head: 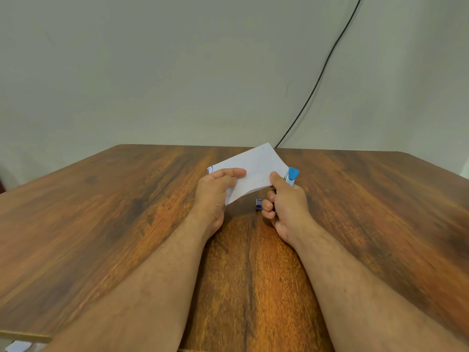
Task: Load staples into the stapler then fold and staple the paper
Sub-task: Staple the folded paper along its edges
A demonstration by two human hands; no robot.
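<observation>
I see left hand (215, 191) pinching folded paper (253, 171) above table (101, 212); right hand (284, 204) grips blue stapler (292, 175) at paper's right edge

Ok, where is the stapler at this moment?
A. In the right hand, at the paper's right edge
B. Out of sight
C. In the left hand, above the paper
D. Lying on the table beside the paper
A: the right hand grips the blue stapler at the folded paper's right edge, while the left hand pinches the paper.

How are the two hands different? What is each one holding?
The left hand pinches the folded paper by its left end; the right hand is wrapped round the blue stapler at the paper's right edge. Both are raised above the table.
</observation>
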